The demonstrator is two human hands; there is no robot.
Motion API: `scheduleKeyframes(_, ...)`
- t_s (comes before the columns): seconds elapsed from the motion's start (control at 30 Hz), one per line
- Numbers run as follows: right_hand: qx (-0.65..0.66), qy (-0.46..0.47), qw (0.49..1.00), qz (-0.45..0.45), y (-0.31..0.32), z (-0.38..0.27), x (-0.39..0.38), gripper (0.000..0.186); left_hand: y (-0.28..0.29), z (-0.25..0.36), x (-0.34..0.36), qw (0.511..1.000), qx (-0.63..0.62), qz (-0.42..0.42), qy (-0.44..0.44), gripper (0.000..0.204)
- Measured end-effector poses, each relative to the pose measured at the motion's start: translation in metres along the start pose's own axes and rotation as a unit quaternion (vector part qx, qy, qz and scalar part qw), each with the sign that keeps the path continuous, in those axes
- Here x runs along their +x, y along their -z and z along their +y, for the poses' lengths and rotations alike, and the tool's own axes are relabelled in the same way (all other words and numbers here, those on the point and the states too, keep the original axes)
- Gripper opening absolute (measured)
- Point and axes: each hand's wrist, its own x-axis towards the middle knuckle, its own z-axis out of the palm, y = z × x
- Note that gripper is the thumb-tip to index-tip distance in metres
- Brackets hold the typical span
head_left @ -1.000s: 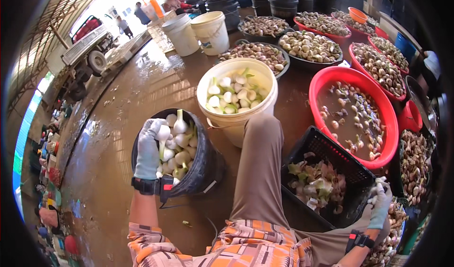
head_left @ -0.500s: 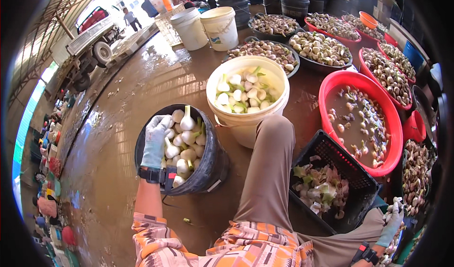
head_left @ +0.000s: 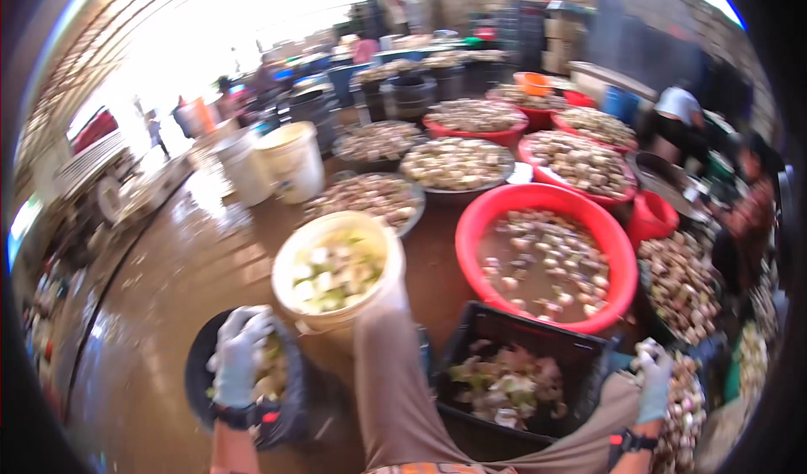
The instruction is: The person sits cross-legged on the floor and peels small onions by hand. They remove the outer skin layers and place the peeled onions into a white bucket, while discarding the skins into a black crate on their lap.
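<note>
The gloved left hand [head_left: 239,355], fingers bent, is over garlic bulbs [head_left: 271,373] in the dark bucket [head_left: 298,390] at near left; whether it grips one cannot be determined (the view is blurred). The gloved right hand [head_left: 653,375], half-curled, is at near right beside heaped bulbs [head_left: 684,415], its contents likewise indeterminable.

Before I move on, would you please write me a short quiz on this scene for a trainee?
1. Which is over the dark bucket? A) left hand; B) right hand; C) neither.
2. True or false: the black crate is nearer the camera than the red tub of brown water.
3. Fill in: the bucket just beyond the raised knee is ____ in colour.
Key: 1. A; 2. True; 3. cream.
</note>
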Motion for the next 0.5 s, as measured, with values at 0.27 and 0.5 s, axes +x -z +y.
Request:
scheduleKeyframes(0.27, 0.031, -0.044, 0.999, -0.002, 0.001, -0.022, -0.011, 0.010, -0.006, 0.015, 0.000, 0.993, 0.000, -0.086, -0.079, 0.014)
scheduleKeyframes(0.5, -0.012, -0.086, 0.996, 0.030, 0.024, -0.014, -0.023, 0.020, -0.077, 0.041, -0.048, 0.989, 0.037, -0.144, -0.019, 0.022)
